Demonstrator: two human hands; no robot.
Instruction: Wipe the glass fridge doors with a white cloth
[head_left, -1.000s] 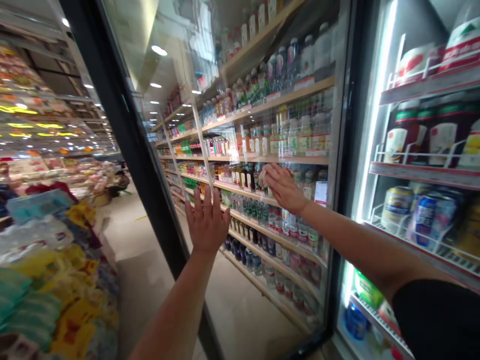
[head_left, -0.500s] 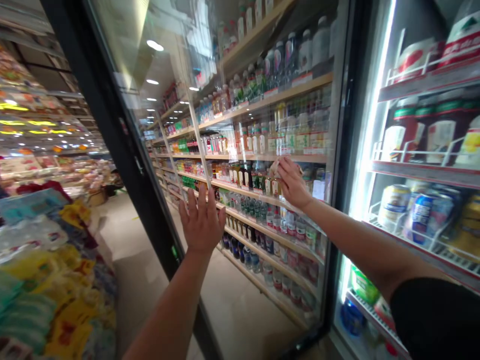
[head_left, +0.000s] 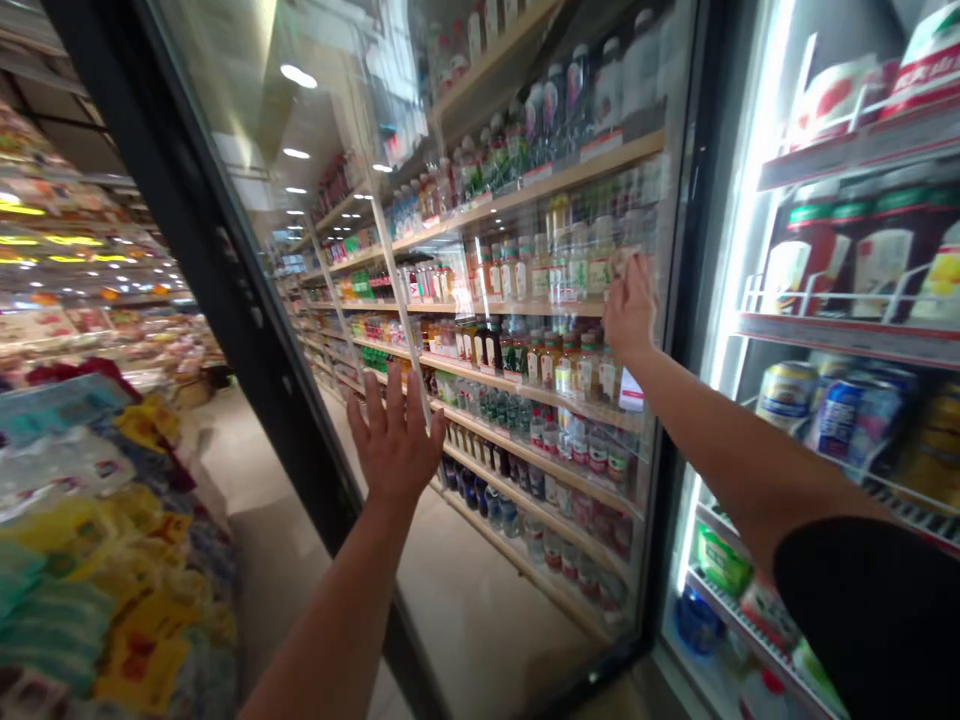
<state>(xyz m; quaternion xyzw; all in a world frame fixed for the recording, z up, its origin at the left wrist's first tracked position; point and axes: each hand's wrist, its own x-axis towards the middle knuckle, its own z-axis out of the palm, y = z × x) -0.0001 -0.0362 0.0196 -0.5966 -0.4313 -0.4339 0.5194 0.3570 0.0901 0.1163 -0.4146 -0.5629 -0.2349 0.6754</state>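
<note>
A glass door [head_left: 510,590] in a black frame stands swung out in front of me. My left hand [head_left: 397,435] lies spread against the glass near the frame's left side, with nothing in it. Higher up and to the right, my right hand [head_left: 631,310] presses a pale crumpled cloth [head_left: 622,262] to the pane, close to the door's right edge. Much of the cloth is hidden under the fingers. Just below that hand, a small white label [head_left: 631,390] shows on the glass.
Through the pane, wooden shelves [head_left: 525,385] carry many bottles. At right, a lit cooler holds dark bottles [head_left: 885,250] and drink cans [head_left: 840,415] on wire-fronted racks. Yellow and green packages [head_left: 127,590] are heaped at lower left, beside the floor aisle [head_left: 259,520].
My right hand has slid up and to the right across the glass with the cloth. The left hand keeps its place on the pane, while the view has shifted slightly.
</note>
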